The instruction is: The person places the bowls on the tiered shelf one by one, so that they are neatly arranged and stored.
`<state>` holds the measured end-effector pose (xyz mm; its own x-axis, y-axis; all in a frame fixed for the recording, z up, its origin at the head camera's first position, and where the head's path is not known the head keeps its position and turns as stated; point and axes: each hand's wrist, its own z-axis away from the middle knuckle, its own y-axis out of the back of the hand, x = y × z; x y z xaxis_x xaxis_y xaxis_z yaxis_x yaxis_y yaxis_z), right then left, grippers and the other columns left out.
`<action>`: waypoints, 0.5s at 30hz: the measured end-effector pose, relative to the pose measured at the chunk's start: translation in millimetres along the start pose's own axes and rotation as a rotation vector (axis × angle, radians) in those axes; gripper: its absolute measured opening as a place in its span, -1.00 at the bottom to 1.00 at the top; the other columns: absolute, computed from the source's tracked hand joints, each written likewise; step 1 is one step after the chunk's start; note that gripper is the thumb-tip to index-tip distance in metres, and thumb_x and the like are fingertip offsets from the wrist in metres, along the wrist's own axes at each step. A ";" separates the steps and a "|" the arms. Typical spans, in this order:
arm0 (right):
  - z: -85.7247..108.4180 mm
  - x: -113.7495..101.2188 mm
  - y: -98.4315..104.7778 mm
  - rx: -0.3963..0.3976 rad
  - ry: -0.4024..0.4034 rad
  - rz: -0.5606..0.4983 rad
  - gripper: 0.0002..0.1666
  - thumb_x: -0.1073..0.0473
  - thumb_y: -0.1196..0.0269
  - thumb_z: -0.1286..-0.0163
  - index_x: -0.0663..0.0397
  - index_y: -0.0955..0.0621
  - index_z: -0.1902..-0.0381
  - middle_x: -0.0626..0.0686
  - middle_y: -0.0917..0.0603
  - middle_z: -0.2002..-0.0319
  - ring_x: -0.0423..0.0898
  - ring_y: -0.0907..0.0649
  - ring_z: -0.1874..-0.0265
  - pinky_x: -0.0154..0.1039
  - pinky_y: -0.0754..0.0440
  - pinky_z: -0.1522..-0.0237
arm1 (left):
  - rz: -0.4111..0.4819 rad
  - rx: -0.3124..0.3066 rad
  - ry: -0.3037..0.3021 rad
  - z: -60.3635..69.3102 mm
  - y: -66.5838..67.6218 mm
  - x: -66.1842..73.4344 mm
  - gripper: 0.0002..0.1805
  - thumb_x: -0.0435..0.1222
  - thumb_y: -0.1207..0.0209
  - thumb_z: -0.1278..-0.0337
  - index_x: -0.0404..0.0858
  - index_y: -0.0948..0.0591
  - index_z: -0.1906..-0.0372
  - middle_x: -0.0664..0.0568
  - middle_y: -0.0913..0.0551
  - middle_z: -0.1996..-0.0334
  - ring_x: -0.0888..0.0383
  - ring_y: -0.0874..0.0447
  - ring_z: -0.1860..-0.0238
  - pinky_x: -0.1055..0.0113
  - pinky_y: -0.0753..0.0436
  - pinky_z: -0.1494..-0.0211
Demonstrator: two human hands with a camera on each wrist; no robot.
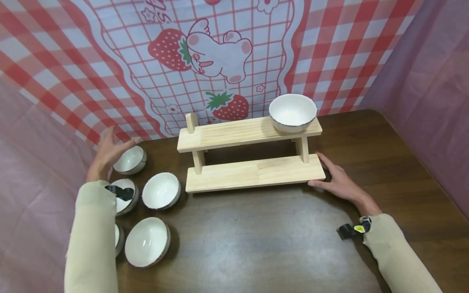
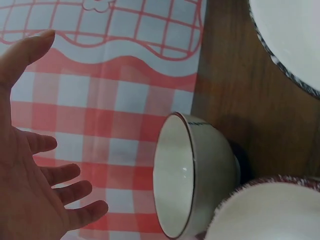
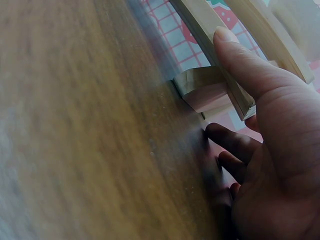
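My left hand (image 1: 107,152) is raised at the back left, fingers spread and holding nothing. Just beside it stands a small white bowl (image 1: 130,160) with a thin dark rim; the left wrist view shows this bowl (image 2: 175,180) apart from the fingers. My right hand (image 1: 340,183) holds the right end of the lower board of a two-tier wooden shelf (image 1: 253,173). In the right wrist view the thumb lies against the board's front edge, with the other fingers at its end. On the upper board's right end rests a larger white bowl (image 1: 293,110).
More white bowls stand at the left: one left of the shelf (image 1: 161,190), one nearer the front (image 1: 147,242), and two partly hidden by my left sleeve (image 1: 96,228). A strawberry-print checked cloth (image 1: 234,53) hangs behind the brown wooden table (image 1: 256,240).
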<state>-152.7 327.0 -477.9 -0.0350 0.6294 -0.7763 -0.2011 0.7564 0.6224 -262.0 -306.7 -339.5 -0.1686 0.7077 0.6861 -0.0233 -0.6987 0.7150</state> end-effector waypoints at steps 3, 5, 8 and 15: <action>0.1 -0.1 0.3 0.001 0.005 -0.005 0.26 -0.09 -0.42 -0.26 -0.04 0.12 -0.64 0.33 -0.03 -0.59 0.40 -0.08 -0.54 0.48 -0.06 -0.41 | 0.018 -0.004 0.019 -1.4 -2.3 -4.1 0.24 0.25 -0.22 -0.13 -0.02 0.33 -0.62 -0.20 0.41 -0.63 -0.28 0.43 -0.62 -0.40 0.16 -0.55; 0.2 -0.1 0.4 0.001 0.004 -0.007 0.26 -0.09 -0.42 -0.26 -0.04 0.11 -0.64 0.33 -0.03 -0.59 0.39 -0.07 -0.54 0.48 -0.06 -0.41 | 0.012 -0.007 0.024 -2.5 -3.4 -6.9 0.25 0.25 -0.22 -0.13 -0.03 0.36 -0.62 -0.23 0.41 -0.63 -0.30 0.40 -0.62 -0.40 0.14 -0.55; 0.3 -0.2 0.4 0.002 0.003 -0.007 0.26 -0.08 -0.42 -0.26 -0.03 0.11 -0.64 0.33 -0.02 -0.59 0.39 -0.07 -0.54 0.48 -0.06 -0.42 | -0.031 -0.011 0.027 -4.5 -4.9 -12.1 0.26 0.27 -0.20 -0.14 -0.07 0.38 -0.61 -0.31 0.40 -0.61 -0.34 0.35 -0.61 -0.41 0.10 -0.54; 0.5 -0.8 -0.6 0.008 0.017 0.000 0.26 -0.06 -0.43 -0.25 -0.01 0.10 -0.64 0.36 -0.06 -0.58 0.42 -0.10 -0.52 0.49 -0.09 -0.39 | -0.119 -0.023 0.041 -7.2 -7.7 -27.5 0.26 0.29 -0.16 -0.13 -0.18 0.32 -0.62 -0.44 0.31 -0.58 -0.42 0.30 -0.58 -0.46 0.03 -0.49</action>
<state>-152.1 326.1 -477.6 -0.0514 0.6268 -0.7775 -0.1930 0.7576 0.6235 -264.2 -321.5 -364.8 -0.2032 0.7816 0.5898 -0.0678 -0.6122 0.7878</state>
